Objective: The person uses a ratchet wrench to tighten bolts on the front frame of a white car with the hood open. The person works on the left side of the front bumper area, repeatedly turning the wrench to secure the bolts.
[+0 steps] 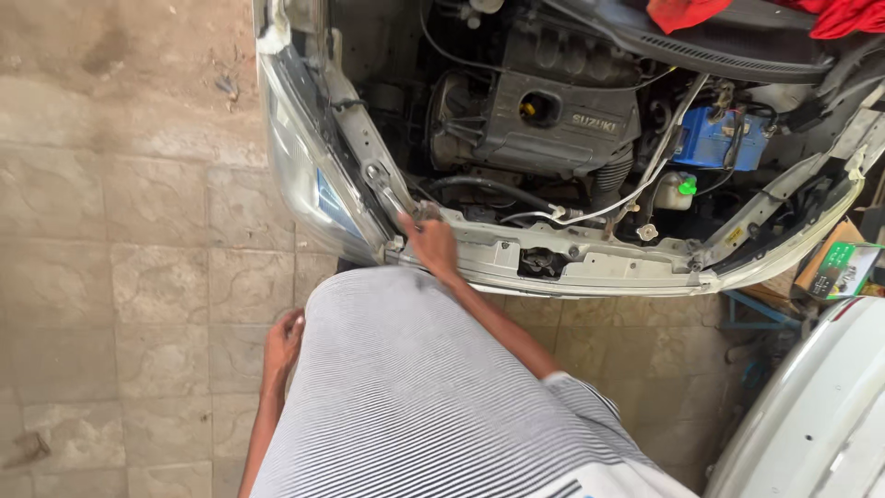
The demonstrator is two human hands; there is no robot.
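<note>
The right hand (431, 244) reaches forward over the striped shirt (415, 397) to the front crossmember (590, 263) of an open engine bay and closes its grip on the lower end of a metal wrench (389, 192). The wrench lies along the left inner edge of the bay, beside the headlight (309, 180), its long axis running on a diagonal from the hand up and away to the left, head end pointing towards the rear of the bay. The fingers (417, 229) wrap the handle end; whether the far end sits on a fastener is too small to tell.

As a judgement: the wrench looks like a stiff, fairly heavy steel bar that will not bend, and its bare surface may be slick with oil here. The sound place to hold it is where it is held, at the far end of the handle.

The left hand (284, 341) hangs by the person's hip over the tiled floor (138, 277), fingers loosely curled, holding nothing that shows.

Further in sit the grey engine cover (562, 120), a blue battery (714, 138) and a small reservoir with a green cap (687, 186); red cloth (687, 11) lies over the cowl
</note>
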